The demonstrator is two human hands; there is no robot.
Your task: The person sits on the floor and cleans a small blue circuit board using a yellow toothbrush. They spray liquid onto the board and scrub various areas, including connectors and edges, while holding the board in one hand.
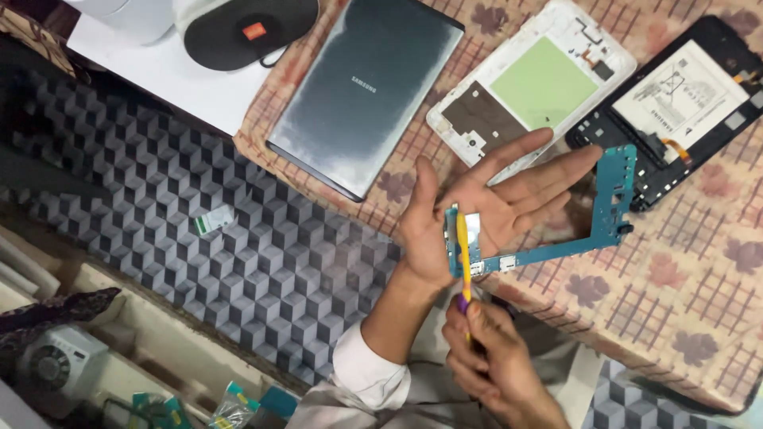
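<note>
My left hand (497, 199) is held palm up with its fingers stretched out, and a teal L-shaped circuit board (616, 199) lies across the palm, its long arm sticking out to the right. My right hand (497, 365), below it, grips a thin yellow tool with a purple handle (462, 246). The tool's tip rests on the board's lower left corner by my left thumb. Both hands hover over the near edge of a table with a floral cloth (691, 302).
On the cloth lie a grey tablet back cover (366, 87), a white inner frame with a green patch (532, 83) and a black tablet body with its battery showing (683, 103). A round black speaker (246, 28) sits at the top left. A small white-green part (213, 220) lies on the cube-patterned floor.
</note>
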